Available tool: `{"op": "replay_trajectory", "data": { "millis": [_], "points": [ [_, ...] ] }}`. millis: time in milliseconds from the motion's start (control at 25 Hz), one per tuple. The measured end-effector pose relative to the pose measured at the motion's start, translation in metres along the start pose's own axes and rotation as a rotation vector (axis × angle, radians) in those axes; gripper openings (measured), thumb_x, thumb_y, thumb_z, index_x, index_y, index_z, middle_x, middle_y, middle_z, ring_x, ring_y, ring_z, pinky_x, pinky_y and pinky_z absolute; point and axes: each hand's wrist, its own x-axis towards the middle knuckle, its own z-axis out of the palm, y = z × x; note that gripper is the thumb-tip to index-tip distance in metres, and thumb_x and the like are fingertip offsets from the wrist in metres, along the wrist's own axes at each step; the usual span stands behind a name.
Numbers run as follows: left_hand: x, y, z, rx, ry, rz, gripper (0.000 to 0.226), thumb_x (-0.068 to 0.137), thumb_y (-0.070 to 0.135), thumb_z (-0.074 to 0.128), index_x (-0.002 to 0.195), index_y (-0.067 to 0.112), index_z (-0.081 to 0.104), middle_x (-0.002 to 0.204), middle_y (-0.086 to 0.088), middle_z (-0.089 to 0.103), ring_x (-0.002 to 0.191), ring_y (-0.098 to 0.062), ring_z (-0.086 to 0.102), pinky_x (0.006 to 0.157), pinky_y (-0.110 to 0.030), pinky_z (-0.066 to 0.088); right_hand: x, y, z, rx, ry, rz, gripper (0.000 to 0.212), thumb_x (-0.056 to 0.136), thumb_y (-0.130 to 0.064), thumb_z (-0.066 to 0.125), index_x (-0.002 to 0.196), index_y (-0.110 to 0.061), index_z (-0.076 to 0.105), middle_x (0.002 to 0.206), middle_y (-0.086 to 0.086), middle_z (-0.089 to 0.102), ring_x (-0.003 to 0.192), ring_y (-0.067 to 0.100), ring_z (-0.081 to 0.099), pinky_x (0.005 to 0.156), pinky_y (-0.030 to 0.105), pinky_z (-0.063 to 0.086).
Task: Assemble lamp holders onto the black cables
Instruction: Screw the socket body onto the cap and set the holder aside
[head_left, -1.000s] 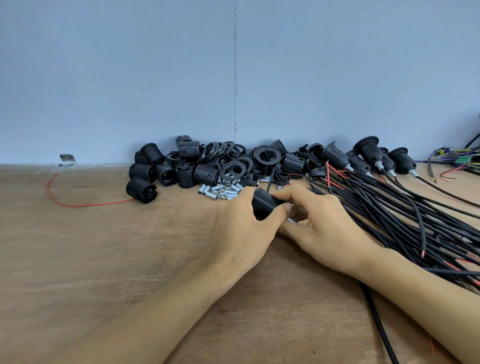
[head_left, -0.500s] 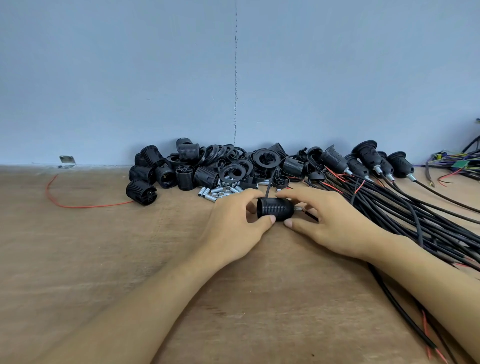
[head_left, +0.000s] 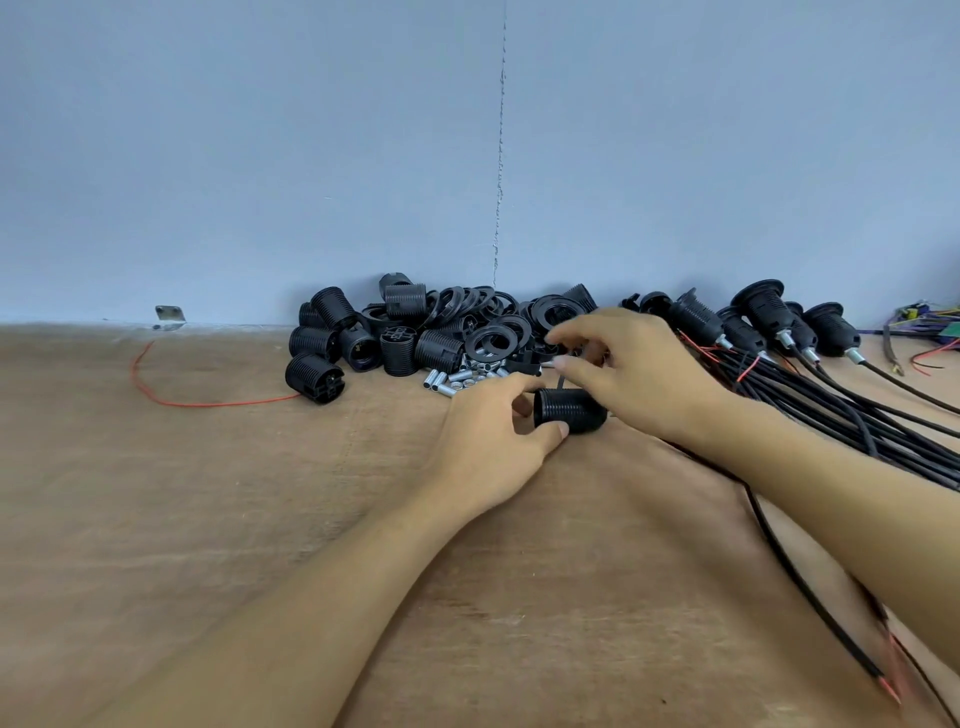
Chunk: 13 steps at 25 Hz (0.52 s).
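Left hand (head_left: 488, 447) pinches the lamp holder (head_left: 571, 408) on the bench (head_left: 208, 519); right hand (head_left: 639, 374), loosely spread, hovers just above it.

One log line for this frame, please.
step: holder fitting | left hand: grips lamp holder on table | right hand: above parts pile, nothing seen held | cables: bundled at right
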Motion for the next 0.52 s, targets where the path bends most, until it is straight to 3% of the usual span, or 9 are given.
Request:
{"op": "replay_trajectory", "data": {
  "millis": [80, 200, 280, 360, 440, 520],
  "points": [
    [0.0, 0.0, 0.0, -0.014, -0.016, -0.008, 0.036, 0.084, 0.036, 0.078, 0.118, 0.03, 0.068, 0.091, 0.014, 0.065, 0.074, 0.003, 0.053, 0.064, -0.014, 0.037, 0.026, -0.016, 0.011, -0.034, -0.075, 0.001, 0.027, 0.09, -0.022, 0.067, 0.116, -0.029, 0.072, 0.097, -0.006, 0.054, 0.087, 0.011, 0.056, 0.086, 0.026, 0.044],
    [0.0, -0.002, -0.002, -0.065, -0.022, -0.054, 0.019, 0.082, 0.03, 0.08, 0.09, 0.03, 0.063, 0.08, 0.016, 0.062, 0.072, 0.001, 0.056, 0.064, -0.015, 0.041, 0.052, -0.035, 0.034, -0.126, -0.236, 0.056, 0.034, 0.088, -0.022, 0.067, 0.122, -0.03, 0.069, 0.109, 0.0, 0.045, 0.103, 0.021, 0.056, 0.095, 0.034, 0.046],
    [0.001, -0.003, -0.003, -0.146, -0.009, -0.107, 0.018, 0.081, 0.026, 0.081, 0.092, 0.023, 0.067, 0.083, 0.013, 0.066, 0.075, -0.002, 0.06, 0.072, -0.021, 0.049, 0.06, -0.038, 0.04, -0.198, -0.291, 0.091, 0.035, 0.086, -0.02, 0.066, 0.119, -0.029, 0.07, 0.12, 0.004, 0.052, 0.111, 0.023, 0.057, 0.097, 0.035, 0.048],
    [0.001, -0.002, -0.004, -0.112, -0.002, -0.115, 0.02, 0.081, 0.026, 0.081, 0.097, 0.019, 0.07, 0.089, 0.012, 0.069, 0.077, -0.002, 0.059, 0.071, -0.016, 0.047, 0.062, -0.036, 0.04, -0.257, -0.318, 0.092, 0.034, 0.085, -0.015, 0.064, 0.116, -0.028, 0.072, 0.126, 0.004, 0.058, 0.114, 0.023, 0.058, 0.093, 0.034, 0.049],
    [0.001, -0.001, -0.003, -0.066, -0.005, -0.098, 0.02, 0.082, 0.025, 0.079, 0.098, 0.019, 0.07, 0.092, 0.01, 0.069, 0.078, -0.004, 0.059, 0.068, -0.014, 0.042, 0.059, -0.032, 0.038, -0.272, -0.287, 0.084, 0.032, 0.087, -0.013, 0.06, 0.113, -0.027, 0.072, 0.123, 0.004, 0.059, 0.114, 0.024, 0.057, 0.088, 0.034, 0.048],
    [0.0, 0.001, -0.003, -0.082, -0.004, -0.106, 0.023, 0.082, 0.02, 0.076, 0.104, 0.02, 0.068, 0.093, 0.011, 0.069, 0.079, -0.008, 0.06, 0.07, -0.02, 0.044, 0.053, -0.03, 0.036, -0.217, -0.198, 0.089, 0.028, 0.09, -0.017, 0.06, 0.113, -0.028, 0.072, 0.119, 0.003, 0.059, 0.114, 0.024, 0.056, 0.087, 0.033, 0.046]
  ]
}}
